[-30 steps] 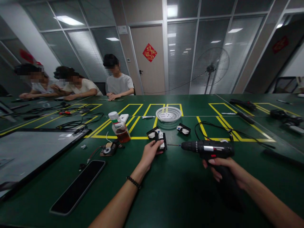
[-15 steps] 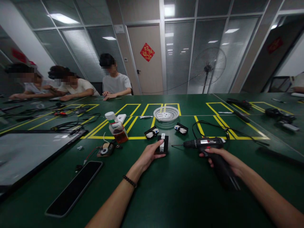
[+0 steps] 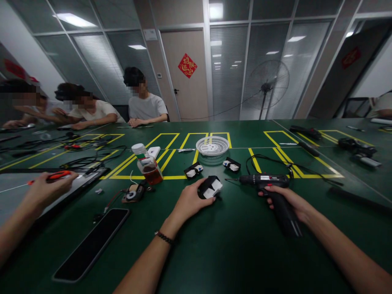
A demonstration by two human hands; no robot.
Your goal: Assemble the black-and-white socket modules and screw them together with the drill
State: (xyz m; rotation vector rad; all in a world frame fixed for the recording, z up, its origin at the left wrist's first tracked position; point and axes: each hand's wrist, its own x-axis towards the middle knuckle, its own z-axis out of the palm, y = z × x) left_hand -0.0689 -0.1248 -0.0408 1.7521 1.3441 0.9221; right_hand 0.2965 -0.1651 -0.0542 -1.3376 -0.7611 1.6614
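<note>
My left hand (image 3: 190,199) grips a small black block with a white part (image 3: 212,188), tilted so that the white side faces me. In my right hand (image 3: 288,200) is a black cordless drill (image 3: 265,180), its long thin bit pointing left at the block, with a gap between them. My index finger lies near the trigger. Two similar black-and-white pieces, one on the left (image 3: 193,170) and one on the right (image 3: 232,165), lie just beyond my left hand. Behind them stands a round white plastic basket (image 3: 212,146).
At left another person's hand (image 3: 50,188) holds an orange-and-black tool over a framed panel (image 3: 92,179). A phone (image 3: 92,245), a small motor-like part (image 3: 134,193) and a bottle of amber liquid (image 3: 148,165) lie nearer. Black cables (image 3: 275,161) run behind the drill. Several people sit across the table.
My left hand has turned the block from standing upright to tilted, its white side now showing more. The drill stays close to its earlier place. Another person's hand has entered at left.
</note>
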